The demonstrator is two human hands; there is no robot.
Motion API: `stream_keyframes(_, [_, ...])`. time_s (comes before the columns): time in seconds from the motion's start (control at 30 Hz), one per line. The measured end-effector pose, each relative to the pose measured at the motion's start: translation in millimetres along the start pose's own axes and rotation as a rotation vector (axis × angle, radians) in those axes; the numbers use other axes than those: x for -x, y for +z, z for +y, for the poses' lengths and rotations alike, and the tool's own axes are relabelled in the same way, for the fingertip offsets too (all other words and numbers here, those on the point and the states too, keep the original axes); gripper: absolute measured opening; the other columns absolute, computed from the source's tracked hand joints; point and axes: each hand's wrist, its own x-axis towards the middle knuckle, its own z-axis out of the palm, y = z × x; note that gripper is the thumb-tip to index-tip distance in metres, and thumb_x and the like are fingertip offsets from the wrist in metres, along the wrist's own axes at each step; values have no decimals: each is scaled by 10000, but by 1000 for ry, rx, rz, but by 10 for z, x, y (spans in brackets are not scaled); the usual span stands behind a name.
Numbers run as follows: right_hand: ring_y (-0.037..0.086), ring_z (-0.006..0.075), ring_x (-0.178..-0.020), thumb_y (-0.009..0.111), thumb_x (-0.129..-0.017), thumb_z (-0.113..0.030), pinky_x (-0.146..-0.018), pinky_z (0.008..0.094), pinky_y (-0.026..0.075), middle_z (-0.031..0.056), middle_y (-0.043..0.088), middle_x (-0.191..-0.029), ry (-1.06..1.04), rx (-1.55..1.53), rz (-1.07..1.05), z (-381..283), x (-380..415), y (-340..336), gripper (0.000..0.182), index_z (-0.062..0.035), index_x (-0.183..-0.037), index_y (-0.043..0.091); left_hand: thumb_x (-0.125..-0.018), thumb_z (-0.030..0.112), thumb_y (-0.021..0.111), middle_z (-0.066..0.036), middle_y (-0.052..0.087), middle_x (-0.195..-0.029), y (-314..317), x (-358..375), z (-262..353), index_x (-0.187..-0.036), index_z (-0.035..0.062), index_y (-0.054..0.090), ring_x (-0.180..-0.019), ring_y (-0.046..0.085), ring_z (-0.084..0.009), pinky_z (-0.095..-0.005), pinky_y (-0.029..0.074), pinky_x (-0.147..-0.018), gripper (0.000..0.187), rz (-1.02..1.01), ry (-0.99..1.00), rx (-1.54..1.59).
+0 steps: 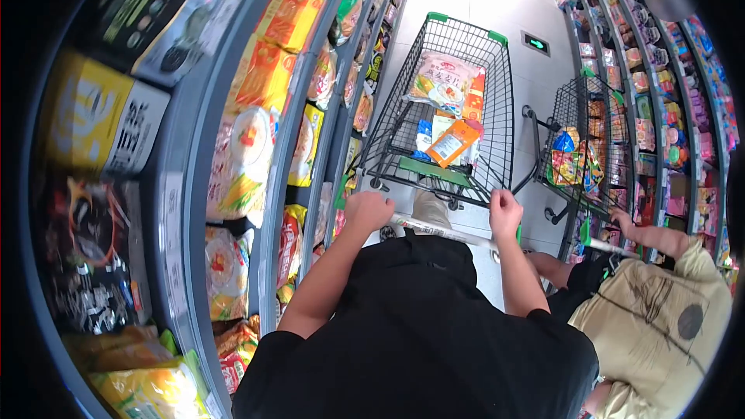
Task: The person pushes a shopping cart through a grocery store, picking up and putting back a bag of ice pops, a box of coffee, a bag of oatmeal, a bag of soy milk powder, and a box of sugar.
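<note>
The left hand (pixel 369 210) is curled up at the left end of the cart's white handle (pixel 434 229). The right hand (pixel 506 214) is curled too, by the right end; I can't tell if either one squeezes it. The big wire cart (pixel 503 112) sits just past both hands, with bags (pixel 444 81) inside

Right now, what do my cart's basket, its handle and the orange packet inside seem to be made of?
Cart basket: metal, likely dark-coated, from its thin wire grid. Handle: probably smooth white plastic, a pale bar with printing. Orange packet: perhaps satiny plastic film, being a flat printed pouch; foil possible.
</note>
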Motion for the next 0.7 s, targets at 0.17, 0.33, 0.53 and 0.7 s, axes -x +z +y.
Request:
stream_keyframes(0.17, [743,287,-707,700,-1019,-325,-698,419,571,155,751,-777,33,20,-138,-12,-1640,782,318,-22,-970,781,-994,502,544,-224,803,-917,-145,-313,140,-901,65,854,-880,791,-407,-535,607,-791,544,-25,-9,-15])
stream_keyframes(0.33, [802,332,-943,761,-949,-383,-817,430,617,179,823,-977,121,185,-297,567,-3174,1981,420,2,-1113,787,-849,344,666,-120,697,-627,72,-443,92,-654,117,751,-608,705,-333,-499,533,-622,311,351,198,79])
stream_keyframes(0.53, [734,360,-1226,827,-872,-527,-1055,419,558,262,722,-1379,658,-98,-404,1497,-4278,3531,805,54,-1405,666,-761,237,683,-56,615,-567,-133,-824,230,-561,155,626,-527,607,-269,-426,452,-592,224,361,224,104])
stream_keyframes(0.7, [773,324,-1070,869,-867,-487,-874,421,621,238,757,-1257,855,-165,-360,1574,-4652,4078,760,57,-1364,681,-711,177,665,-28,511,-537,-305,-1026,369,-550,158,513,-491,507,-248,-398,385,-578,223,424,210,169])
